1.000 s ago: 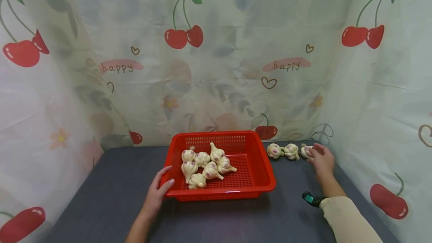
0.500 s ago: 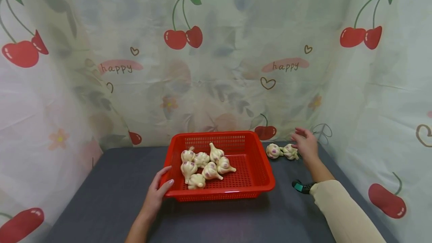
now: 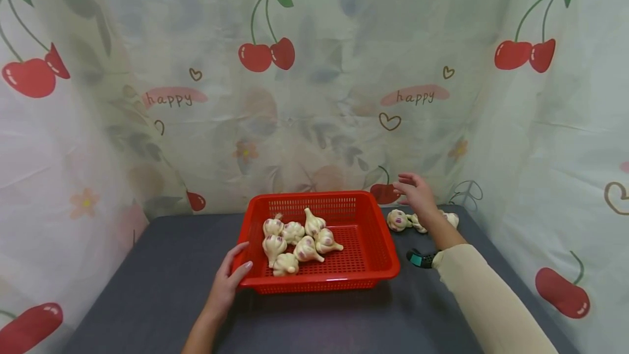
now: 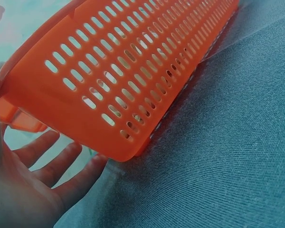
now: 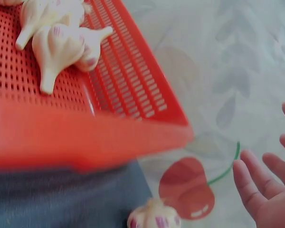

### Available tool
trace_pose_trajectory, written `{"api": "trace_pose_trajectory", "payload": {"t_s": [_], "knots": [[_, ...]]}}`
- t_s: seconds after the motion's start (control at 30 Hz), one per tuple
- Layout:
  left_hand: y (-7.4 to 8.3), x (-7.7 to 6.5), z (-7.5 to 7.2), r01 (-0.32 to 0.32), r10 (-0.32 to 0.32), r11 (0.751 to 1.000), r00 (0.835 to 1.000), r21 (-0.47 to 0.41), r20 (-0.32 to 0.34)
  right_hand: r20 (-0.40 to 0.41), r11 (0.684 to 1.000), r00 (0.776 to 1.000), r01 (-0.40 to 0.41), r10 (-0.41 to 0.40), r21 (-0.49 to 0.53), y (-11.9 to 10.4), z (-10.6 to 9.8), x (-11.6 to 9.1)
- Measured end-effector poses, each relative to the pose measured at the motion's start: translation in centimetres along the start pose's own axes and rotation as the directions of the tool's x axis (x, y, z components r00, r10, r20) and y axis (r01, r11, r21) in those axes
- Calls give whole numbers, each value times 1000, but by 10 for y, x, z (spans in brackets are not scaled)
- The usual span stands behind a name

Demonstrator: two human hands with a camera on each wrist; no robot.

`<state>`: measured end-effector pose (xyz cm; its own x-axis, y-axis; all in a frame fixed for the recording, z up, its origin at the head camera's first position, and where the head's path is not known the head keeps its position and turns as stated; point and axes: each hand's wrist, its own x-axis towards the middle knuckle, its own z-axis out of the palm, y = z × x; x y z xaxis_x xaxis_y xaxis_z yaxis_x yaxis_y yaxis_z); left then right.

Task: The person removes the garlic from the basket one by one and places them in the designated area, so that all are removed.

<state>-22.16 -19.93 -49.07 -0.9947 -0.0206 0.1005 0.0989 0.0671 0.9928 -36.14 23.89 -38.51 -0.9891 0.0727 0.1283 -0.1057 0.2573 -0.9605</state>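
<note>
A red plastic basket [image 3: 324, 282] with slotted walls stands on the dark tabletop. Several garlic bulbs [image 3: 306, 248] with purple marks lie inside it, mostly toward its left. My left hand [image 3: 227, 276] grips the basket's left side, thumb at the rim; in the left wrist view its fingers [image 4: 66, 161] reach along the outer wall. To the right of the basket, my right hand [image 3: 417, 194] is raised with spread fingers and holds nothing. Under that arm sits a row of 3 garlic bulbs [image 3: 397, 220], the middle one partly hidden by the forearm.
A pale curtain [image 3: 314, 124] printed with cherries hangs right behind the table [image 3: 162, 277] and along both sides. A dark band [image 3: 421, 259] with a teal patch is on the right wrist. Near the back right corner is a thin looped wire outline [image 3: 467, 193].
My right hand has left the rightmost garlic bulb, moving up and left over the row with its fingers opened out. That bulb stays on the table. The left hand and basket have not moved.
</note>
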Motion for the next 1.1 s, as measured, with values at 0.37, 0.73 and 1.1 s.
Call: {"api": "trace_pose_trajectory", "payload": {"t_s": [0.37,0.73,1.1], "knots": [[-1,3,-2,6,-6,1000,1000,13,-8,167,1000,986,9,-10,4,-27,38,7],[-5,3,-2,11,-11,1000,1000,5,-9,324,1000,946,-27,22,9,-30,65,11],[-5,3,-2,14,-14,1000,1000,-2,-8,458,990,878,-117,142,-83,-25,93,10]]}}
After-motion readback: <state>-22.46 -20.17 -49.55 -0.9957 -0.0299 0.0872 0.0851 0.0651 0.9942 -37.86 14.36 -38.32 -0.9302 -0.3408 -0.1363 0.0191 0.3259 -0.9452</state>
